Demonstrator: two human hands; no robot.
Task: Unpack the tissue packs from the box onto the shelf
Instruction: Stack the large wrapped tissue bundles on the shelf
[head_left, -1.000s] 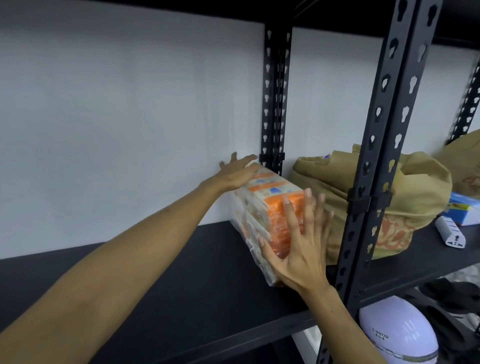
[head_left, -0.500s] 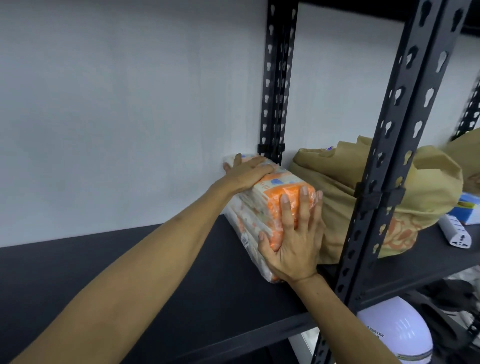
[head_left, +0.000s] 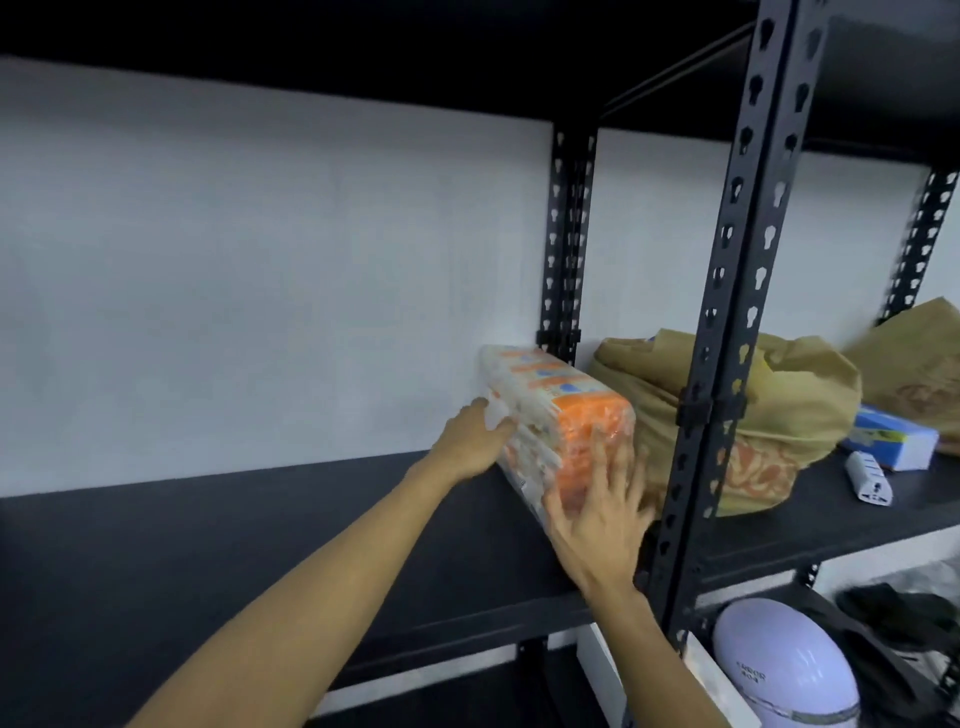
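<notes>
**Two hands settling a tissue bundle at the shelf's right end**

Two hands are working on one tissue pack (head_left: 558, 421), a plastic-wrapped orange and white bundle sitting on the black shelf (head_left: 260, 525), at its right end, running from near the front edge back to the white wall (head_left: 260, 260). The left hand (head_left: 475, 441) is gripping the bundle's left side, fingers curled around a fold of the wrap. The right hand (head_left: 597, 519) is lying flat and relaxed against the orange front end, fingers spread, pressing rather than grasping. A tan bag (head_left: 769, 415) is sitting just beside the pack, past the black upright post (head_left: 727, 332).

The box is not showing here, so how many packs remain cannot be judged. The risk from here appears to be the slippery wrap: a hard sideways push could be tipping the bundle over or jamming it against the bag and post, and pulling on the loose fold may be tearing the plastic.
</notes>
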